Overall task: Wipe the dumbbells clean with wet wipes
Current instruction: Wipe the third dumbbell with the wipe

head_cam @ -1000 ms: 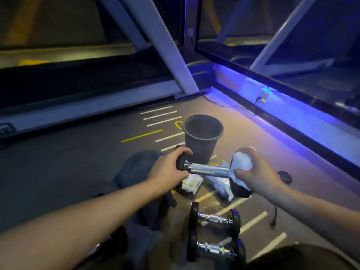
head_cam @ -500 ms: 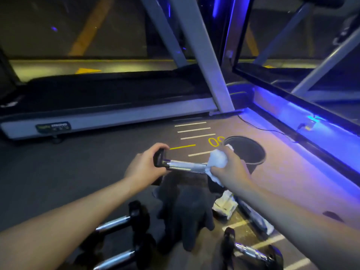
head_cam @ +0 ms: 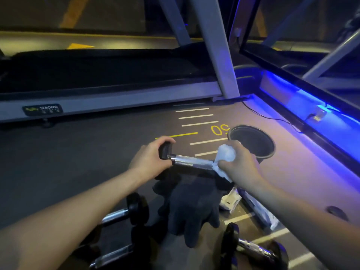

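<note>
Nearest, spare dumbbells [head_cam: 124, 215] are lying around a dark cloth [head_cam: 192, 205]. Above it, the left hand [head_cam: 150, 158] is gripping one end of the raised dumbbell [head_cam: 191, 161]; the right hand [head_cam: 238, 164] is clutching a wet wipe [head_cam: 226, 154], seemingly over the hidden far end. Beyond, a dark bucket [head_cam: 251, 141] is standing.

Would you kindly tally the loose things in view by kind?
Dumbbells: 4, one held, two at lower left, one at lower right
Wet wipe: 1
Bin: 1
Dark cloth: 1
Wipe packets: 2
Total: 9
</note>
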Available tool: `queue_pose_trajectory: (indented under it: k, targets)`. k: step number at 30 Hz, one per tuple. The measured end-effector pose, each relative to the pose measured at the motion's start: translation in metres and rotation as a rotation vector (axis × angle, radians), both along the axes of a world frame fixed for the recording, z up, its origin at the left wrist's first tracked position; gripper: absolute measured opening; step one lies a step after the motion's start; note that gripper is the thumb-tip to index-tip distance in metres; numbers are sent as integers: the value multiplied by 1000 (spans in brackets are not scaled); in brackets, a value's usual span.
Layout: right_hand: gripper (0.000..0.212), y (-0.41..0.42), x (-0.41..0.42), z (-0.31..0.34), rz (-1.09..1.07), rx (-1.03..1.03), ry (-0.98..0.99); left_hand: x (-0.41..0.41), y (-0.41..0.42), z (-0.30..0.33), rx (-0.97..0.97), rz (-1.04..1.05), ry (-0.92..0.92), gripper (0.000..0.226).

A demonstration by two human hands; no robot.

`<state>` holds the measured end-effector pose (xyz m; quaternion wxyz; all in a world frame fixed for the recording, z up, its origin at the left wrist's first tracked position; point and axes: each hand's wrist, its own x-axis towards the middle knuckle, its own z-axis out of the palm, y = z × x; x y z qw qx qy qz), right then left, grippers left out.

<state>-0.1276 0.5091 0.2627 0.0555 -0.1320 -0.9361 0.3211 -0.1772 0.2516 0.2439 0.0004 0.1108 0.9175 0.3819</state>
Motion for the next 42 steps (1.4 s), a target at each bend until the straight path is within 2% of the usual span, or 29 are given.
queue_pose_trajectory:
  k: [3, 10, 14, 18, 24, 29, 31, 36, 39, 42]
  targets:
    - [46, 8, -3, 0, 9, 37, -2, -3, 7, -6, 41, -20, -10, 54]
    - [47, 12, 5, -14, -39, 8, -85, -7, 7, -17, -54, -116, 7, 63]
    - [46, 12, 8, -13, -15, 18, -105, -17, -12, -24, -12, -247, -59, 80]
    - [44, 13, 9, -12, -12, 16, -120, -20, -21, -34, 243, -310, -269, 111]
    - [45, 13, 7, -12, -17, 28, -148, -22, -13, -42, 617, -313, -629, 117]
    - [48, 14, 8, -11, 7, 32, -145, -30, -10, -42, 728, -323, -755, 120]
    - [51, 15, 9, -14, 10, 19, -129, -30, -6, -42, 724, -304, -755, 115]
    - [49, 17, 7, -26, -46, -76, -33, -23, 2, -34, 691, -240, -610, 84]
    - [51, 16, 4, -26, -52, -131, 34, -22, 1, -17, 686, -221, -516, 88]
    - [47, 13, 3, -20, -75, -172, 98, -26, -4, 13, 592, -210, -359, 93]
